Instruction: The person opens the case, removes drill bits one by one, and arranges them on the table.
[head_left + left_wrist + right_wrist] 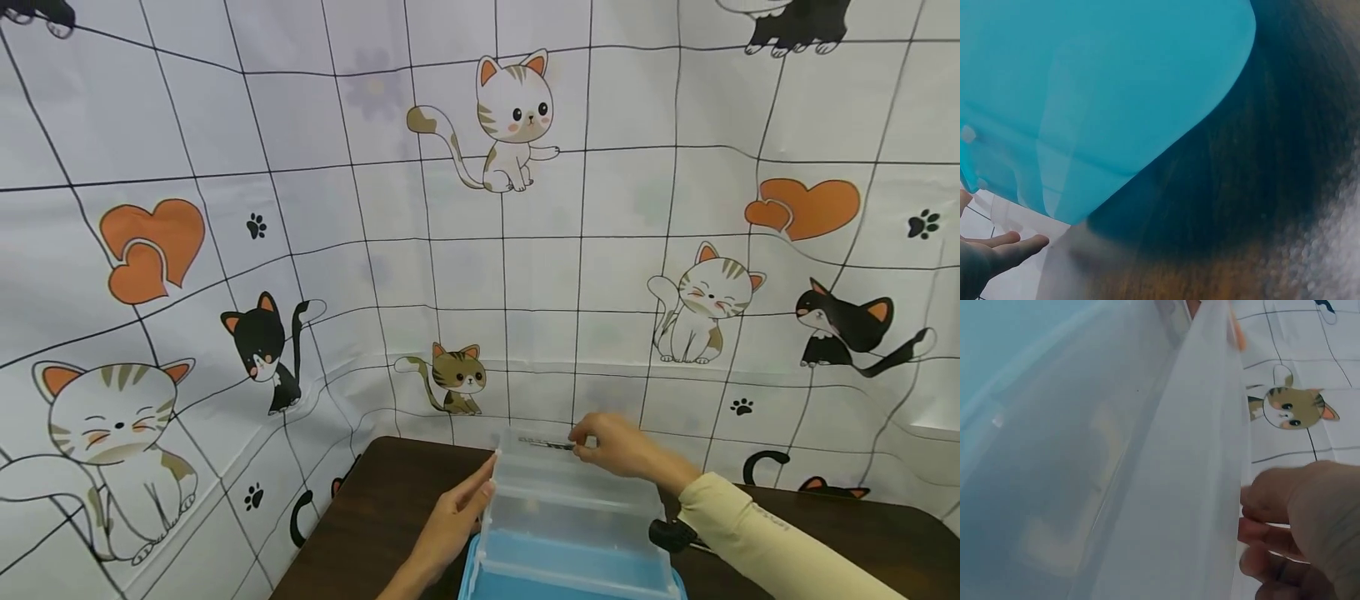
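Observation:
A translucent plastic lid (573, 475) with ridged sections stands raised at the far side of a blue plastic box (570, 575). At the lid's left edge my left hand (453, 521) rests with fairly straight fingers. In the left wrist view, those fingers (1019, 250) extend below the blue box (1116, 94). My right hand (618, 450) pinches the lid's far edge; the right wrist view has its curled fingers (1266, 544) at the edge of the lid (1166, 462). A thin dark line of marks (546, 443) lies by the right fingertips, too small to read.
The box stands on a dark brown table (405, 475). Behind it hangs a white sheet (465, 275) with a grid and printed cats, reaching down to the table's back edge. A black object (671, 535) is beside the right sleeve (757, 533).

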`<control>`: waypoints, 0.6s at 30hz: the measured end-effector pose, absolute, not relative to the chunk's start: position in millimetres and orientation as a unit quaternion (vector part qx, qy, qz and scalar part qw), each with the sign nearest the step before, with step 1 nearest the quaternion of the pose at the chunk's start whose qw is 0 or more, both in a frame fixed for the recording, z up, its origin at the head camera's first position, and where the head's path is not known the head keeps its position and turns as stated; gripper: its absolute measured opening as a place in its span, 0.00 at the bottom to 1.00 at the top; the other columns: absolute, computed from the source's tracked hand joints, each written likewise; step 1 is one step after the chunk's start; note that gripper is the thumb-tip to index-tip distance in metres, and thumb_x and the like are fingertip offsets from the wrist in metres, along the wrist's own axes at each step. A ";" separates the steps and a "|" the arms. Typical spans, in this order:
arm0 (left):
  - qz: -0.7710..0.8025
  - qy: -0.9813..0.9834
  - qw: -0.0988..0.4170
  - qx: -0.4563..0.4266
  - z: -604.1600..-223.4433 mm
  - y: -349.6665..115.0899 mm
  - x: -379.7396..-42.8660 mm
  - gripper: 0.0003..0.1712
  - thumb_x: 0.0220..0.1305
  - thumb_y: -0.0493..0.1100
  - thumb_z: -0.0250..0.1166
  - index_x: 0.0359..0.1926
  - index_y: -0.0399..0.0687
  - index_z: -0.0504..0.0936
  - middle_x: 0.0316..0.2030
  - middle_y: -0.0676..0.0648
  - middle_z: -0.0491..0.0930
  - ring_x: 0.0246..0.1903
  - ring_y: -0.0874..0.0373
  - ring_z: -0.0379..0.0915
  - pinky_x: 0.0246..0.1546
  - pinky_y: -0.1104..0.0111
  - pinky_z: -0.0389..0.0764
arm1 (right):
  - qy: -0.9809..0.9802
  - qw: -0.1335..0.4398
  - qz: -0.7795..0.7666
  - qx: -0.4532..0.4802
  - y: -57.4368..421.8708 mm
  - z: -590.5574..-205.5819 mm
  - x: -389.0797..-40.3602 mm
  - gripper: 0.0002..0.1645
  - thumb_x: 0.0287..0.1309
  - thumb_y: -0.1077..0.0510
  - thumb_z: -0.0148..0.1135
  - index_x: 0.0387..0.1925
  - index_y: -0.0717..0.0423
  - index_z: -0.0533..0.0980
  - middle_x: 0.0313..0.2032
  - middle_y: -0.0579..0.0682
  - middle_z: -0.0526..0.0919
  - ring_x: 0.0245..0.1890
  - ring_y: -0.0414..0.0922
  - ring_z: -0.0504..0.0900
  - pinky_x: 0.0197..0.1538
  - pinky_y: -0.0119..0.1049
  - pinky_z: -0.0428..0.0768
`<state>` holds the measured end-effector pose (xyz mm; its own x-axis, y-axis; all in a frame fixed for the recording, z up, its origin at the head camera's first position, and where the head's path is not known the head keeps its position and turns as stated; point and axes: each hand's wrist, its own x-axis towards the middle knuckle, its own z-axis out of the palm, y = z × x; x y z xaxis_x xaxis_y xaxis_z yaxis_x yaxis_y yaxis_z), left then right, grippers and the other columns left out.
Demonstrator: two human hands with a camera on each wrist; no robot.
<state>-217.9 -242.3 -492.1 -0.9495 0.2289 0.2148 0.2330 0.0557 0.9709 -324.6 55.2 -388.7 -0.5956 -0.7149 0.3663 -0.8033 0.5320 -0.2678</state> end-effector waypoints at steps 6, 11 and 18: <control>-0.670 -0.725 0.002 -0.159 -493.2 -241.5 -218.8 0.28 0.81 0.57 0.51 0.77 0.73 0.62 0.77 0.51 0.55 0.72 0.37 0.55 0.56 0.38 0.73 | -0.880 0.105 0.172 0.429 45.5 -384.8 -314.5 0.08 0.60 0.67 0.70 0.41 0.60 0.87 0.37 0.49 0.86 0.40 0.51 0.85 0.40 0.44 0.83; -0.669 -0.725 0.008 -0.164 -492.9 -240.7 -221.4 0.28 0.81 0.56 0.50 0.77 0.74 0.62 0.77 0.52 0.56 0.72 0.38 0.56 0.56 0.38 0.73 | -0.883 0.096 0.174 0.426 44.0 -382.2 -310.7 0.09 0.60 0.70 0.68 0.41 0.62 0.87 0.38 0.52 0.87 0.39 0.50 0.85 0.39 0.43 0.84; -0.662 -0.731 0.015 -0.167 -494.1 -241.1 -219.3 0.27 0.81 0.56 0.50 0.77 0.74 0.62 0.77 0.52 0.55 0.71 0.37 0.56 0.56 0.38 0.74 | -0.868 0.087 0.216 0.438 47.7 -386.7 -312.8 0.07 0.58 0.73 0.69 0.36 0.63 0.87 0.34 0.53 0.86 0.33 0.46 0.82 0.34 0.37 0.81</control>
